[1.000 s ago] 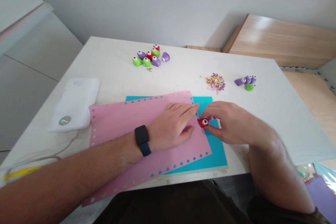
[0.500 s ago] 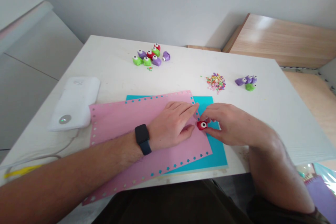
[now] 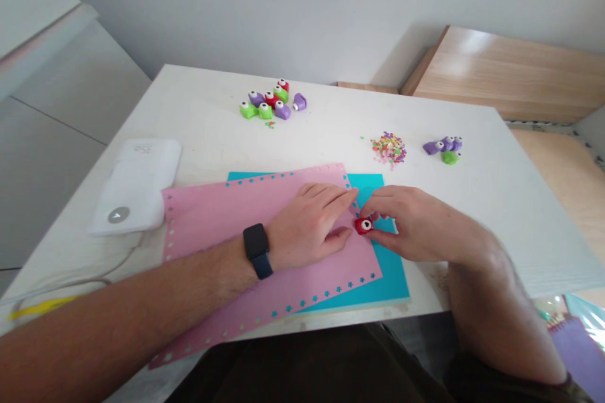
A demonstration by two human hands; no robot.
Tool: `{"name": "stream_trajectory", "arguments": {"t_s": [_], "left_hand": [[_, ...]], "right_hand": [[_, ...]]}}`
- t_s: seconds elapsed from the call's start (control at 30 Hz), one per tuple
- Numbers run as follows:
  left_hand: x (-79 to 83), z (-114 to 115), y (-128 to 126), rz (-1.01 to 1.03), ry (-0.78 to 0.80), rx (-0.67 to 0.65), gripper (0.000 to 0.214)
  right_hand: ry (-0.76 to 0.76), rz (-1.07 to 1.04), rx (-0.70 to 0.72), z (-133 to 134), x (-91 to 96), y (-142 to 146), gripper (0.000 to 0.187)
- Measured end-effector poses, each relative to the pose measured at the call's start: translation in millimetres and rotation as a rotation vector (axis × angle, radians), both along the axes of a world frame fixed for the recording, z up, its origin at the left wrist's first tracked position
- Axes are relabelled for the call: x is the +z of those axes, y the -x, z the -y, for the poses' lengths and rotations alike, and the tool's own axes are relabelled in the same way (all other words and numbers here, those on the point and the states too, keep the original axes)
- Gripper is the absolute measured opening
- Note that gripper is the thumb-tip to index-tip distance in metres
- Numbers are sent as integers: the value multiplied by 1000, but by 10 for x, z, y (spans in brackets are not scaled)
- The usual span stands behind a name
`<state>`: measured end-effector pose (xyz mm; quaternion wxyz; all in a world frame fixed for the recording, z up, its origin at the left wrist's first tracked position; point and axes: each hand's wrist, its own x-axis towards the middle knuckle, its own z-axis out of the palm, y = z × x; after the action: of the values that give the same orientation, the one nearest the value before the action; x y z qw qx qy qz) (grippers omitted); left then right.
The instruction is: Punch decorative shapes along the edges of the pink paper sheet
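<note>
Table (image 3: 203, 145): white, under both sets of fingers. Pink sheet (image 3: 212, 220): flat beneath the left fingers, star holes visible along its near edge, right edge ending just short of the right fingertips. Blue sheet (image 3: 394, 280): under the pink one, exposed below the right fingers and toward the wearer. White box (image 3: 146, 179): well to the left of the left fingers, touching or nearly touching the pink sheet. Left hand (image 3: 309, 227): laid on the pink sheet, fingers extended, thumb apart, grasping nothing. Right hand (image 3: 411, 223): thumb and fingers closed about the red punch (image 3: 362, 225) — this sits at the pink sheet's right edge, between the two hands' fingertips. Mixed punches (image 3: 282, 111): grouped well beyond the left fingers. Purple punches (image 3: 432, 148), with one green punch (image 3: 450, 157): beyond and right of the right fingers. Confetti (image 3: 390, 148): a loose multicoloured heap beyond the right fingers — pieces too small to tell individually.
</note>
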<state>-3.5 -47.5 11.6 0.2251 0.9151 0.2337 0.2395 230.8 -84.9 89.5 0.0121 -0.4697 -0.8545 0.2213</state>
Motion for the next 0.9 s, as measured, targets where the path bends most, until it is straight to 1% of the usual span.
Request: {"name": "stream_trajectory", "arguments": {"t_s": [0.1,0.17,0.33,0.47,0.53,0.63,0.67,0.7,0.83,0.9], "left_hand": [[-1,-4,-4,3,-11,4,55],[-4,-6,-6,14,-21,10,57],[-14,-7,-4,26,-46,34,59],[-10,-6,2,3,-38,32,60],[-3,-7,6,-17,-41,11,57],[6,-14,11,-67,-46,-63,48],[7,-17,13,-77,-42,-77,48],[6,-20,15,-76,-37,-81,53],[-12,-23,20,-46,-37,-99,93],[-23,-17,20,-48,-48,-121,102]], "right_hand": [[8,4,1,-5,5,-4,13],[-10,12,-24,-16,-12,-25,14],[-123,47,-170,-92,-120,-128,16],[-232,-15,-264,-183,-203,-203,17],[-279,-34,-312,-220,-236,-224,17],[-336,-31,-363,-254,-285,-235,15],[-353,-30,-379,-262,-301,-233,15],[-367,-29,-394,-267,-317,-231,16],[-381,7,-435,-282,-368,-219,18],[-384,41,-440,-283,-381,-217,20]]}}
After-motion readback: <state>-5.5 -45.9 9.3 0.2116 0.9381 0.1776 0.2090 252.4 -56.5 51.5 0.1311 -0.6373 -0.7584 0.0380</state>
